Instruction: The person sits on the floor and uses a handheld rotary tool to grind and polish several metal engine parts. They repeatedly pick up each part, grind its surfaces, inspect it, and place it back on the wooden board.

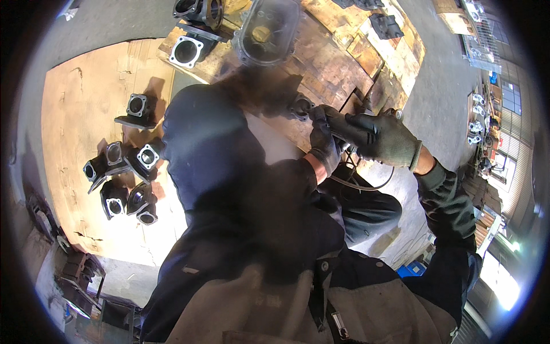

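Both my hands wear dark work gloves and are closed around a dark hand-held power tool (350, 132) with a thin cord or hose (366, 187) curving below it. My right hand (392, 140) wraps the tool's body from the right. Toward the tool's front, my left hand (325, 140) grips it, its fingers partly hidden. Just beyond the left hand, a small dark metal casting (300, 107) sits by the wooden work surface (321, 60). I cannot tell whether the tool touches it.
Several flanged castings (136, 106) stand on a plywood board (74, 143) at left. A large metal housing (268, 28) and a square-flanged casting (187, 51) lie on the far wooden surface, with dark castings (387, 26) at its right. A blue object (411, 269) is low right.
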A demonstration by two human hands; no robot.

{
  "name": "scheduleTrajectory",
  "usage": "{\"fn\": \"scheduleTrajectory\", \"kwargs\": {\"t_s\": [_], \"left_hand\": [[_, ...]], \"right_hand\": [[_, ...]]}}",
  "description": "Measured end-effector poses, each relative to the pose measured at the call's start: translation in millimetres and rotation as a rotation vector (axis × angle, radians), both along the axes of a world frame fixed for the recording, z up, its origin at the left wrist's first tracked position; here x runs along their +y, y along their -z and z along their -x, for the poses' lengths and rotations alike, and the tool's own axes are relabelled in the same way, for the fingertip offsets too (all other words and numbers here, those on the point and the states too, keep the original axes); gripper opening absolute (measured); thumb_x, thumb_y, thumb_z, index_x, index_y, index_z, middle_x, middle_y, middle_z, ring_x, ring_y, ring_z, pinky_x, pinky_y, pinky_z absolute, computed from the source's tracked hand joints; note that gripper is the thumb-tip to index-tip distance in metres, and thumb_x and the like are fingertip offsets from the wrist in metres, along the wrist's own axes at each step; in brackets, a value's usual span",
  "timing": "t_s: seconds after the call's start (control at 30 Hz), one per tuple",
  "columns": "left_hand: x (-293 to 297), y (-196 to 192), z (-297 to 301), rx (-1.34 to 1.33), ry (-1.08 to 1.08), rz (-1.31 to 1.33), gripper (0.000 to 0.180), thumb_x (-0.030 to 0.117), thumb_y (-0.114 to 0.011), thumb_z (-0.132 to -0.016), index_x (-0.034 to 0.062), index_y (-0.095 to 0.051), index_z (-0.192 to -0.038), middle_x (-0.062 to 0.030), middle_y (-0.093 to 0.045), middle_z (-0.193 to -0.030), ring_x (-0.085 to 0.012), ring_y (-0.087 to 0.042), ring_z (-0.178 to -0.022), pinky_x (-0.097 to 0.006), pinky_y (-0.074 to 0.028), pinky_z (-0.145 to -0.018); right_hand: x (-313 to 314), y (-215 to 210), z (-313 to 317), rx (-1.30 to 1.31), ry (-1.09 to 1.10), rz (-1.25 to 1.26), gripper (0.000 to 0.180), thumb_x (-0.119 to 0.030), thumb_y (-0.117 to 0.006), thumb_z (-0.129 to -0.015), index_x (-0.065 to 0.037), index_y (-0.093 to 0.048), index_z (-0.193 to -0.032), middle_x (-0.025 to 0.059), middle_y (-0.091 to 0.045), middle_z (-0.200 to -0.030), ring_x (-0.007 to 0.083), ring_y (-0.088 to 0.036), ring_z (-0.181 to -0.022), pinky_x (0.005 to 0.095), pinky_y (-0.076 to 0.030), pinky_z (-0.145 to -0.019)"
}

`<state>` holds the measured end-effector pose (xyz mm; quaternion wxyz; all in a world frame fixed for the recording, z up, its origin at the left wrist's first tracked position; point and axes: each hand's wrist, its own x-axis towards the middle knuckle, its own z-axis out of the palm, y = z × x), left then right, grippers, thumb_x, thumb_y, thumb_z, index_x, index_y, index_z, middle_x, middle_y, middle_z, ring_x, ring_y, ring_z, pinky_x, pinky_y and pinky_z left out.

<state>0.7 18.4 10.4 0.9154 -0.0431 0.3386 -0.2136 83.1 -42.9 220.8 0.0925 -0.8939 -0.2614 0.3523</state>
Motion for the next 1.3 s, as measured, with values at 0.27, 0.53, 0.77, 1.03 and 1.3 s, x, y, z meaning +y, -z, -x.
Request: {"fn": "scheduleTrajectory", "kwargs": {"t_s": [0.27, 0.53, 0.77, 1.03, 1.3], "left_hand": [[13.3, -18.9, -3.2, -0.020, 0.017, 0.001, 0.067, 0.075, -0.058, -0.092, 0.0210, -0.057, -0.131, -0.0047, -0.066, -0.122, -0.0221, -0.066, -0.112, -0.042, -0.055, -0.099], [5.9, -12.6, -4.0, -0.026, -0.025, -0.049, 0.064, 0.076, -0.056, -0.093, 0.0203, -0.059, -0.124, -0.0040, -0.067, -0.113, -0.0215, -0.067, -0.104, -0.040, -0.056, -0.094], [1.7, -5.4, -1.6, -0.037, -0.026, -0.026, 0.065, 0.076, -0.059, -0.091, 0.0204, -0.058, -0.125, -0.0034, -0.067, -0.115, -0.0214, -0.068, -0.105, -0.040, -0.056, -0.094], [-5.7, 15.2, 1.3, -0.101, -0.002, -0.070, 0.063, 0.073, -0.059, -0.093, 0.0180, -0.060, -0.125, -0.0029, -0.067, -0.115, -0.0199, -0.068, -0.103, -0.036, -0.057, -0.094], [-5.2, 15.4, 1.0, -0.127, -0.043, -0.047, 0.066, 0.071, -0.063, -0.092, 0.0168, -0.059, -0.128, -0.0037, -0.067, -0.111, -0.0198, -0.068, -0.102, -0.039, -0.058, -0.091]], "right_hand": [[10.8, -11.5, -2.6, -0.095, -0.185, -0.023, 0.067, -0.014, -0.083, -0.069, -0.006, -0.066, -0.134, 0.0204, -0.074, -0.091, 0.0332, -0.074, -0.082, 0.0386, -0.057, -0.077], [13.7, -9.0, -7.5, -0.055, -0.174, -0.041, 0.068, -0.015, -0.083, -0.069, -0.005, -0.065, -0.134, 0.0199, -0.074, -0.095, 0.0335, -0.074, -0.084, 0.0378, -0.057, -0.078], [2.7, -6.0, -4.5, -0.037, -0.203, -0.006, 0.062, -0.019, -0.078, -0.075, -0.012, -0.066, -0.136, 0.0136, -0.071, -0.110, 0.0302, -0.072, -0.092, 0.0383, -0.058, -0.079], [5.6, 1.9, 0.2, -0.063, -0.182, -0.174, 0.065, -0.013, -0.082, -0.071, -0.002, -0.066, -0.132, 0.0207, -0.074, -0.093, 0.0310, -0.075, -0.081, 0.0373, -0.057, -0.077], [2.1, -1.1, -4.7, 0.010, -0.180, -0.062, 0.053, -0.025, -0.075, -0.084, -0.010, -0.066, -0.134, 0.0145, -0.068, -0.125, 0.0330, -0.070, -0.104, 0.0404, -0.057, -0.085]]}}
